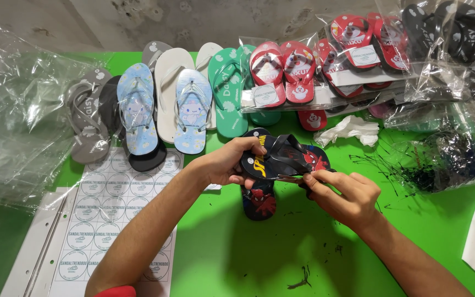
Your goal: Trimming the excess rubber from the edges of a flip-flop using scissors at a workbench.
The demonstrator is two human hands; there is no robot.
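Note:
My left hand (231, 164) grips the heel end of a dark blue flip-flop (284, 159) with a black strap and a red cartoon figure, holding it above the green table (237, 247). The fingertips of my right hand (343, 197) pinch the sandal's lower edge near the toe end. Its matching dark flip-flop (259, 203) lies flat on the table just under the held one, partly hidden by it.
A sheet of round white stickers (111, 209) lies at left. Behind it loose flip-flops are lined up: grey (86, 126), light blue (137, 110), white (169, 82), green (226, 93). Bagged red pairs (281, 74) sit at back right. Crumpled white paper (350, 129), black plastic scraps (441, 165) and clear bags (17, 110) surround.

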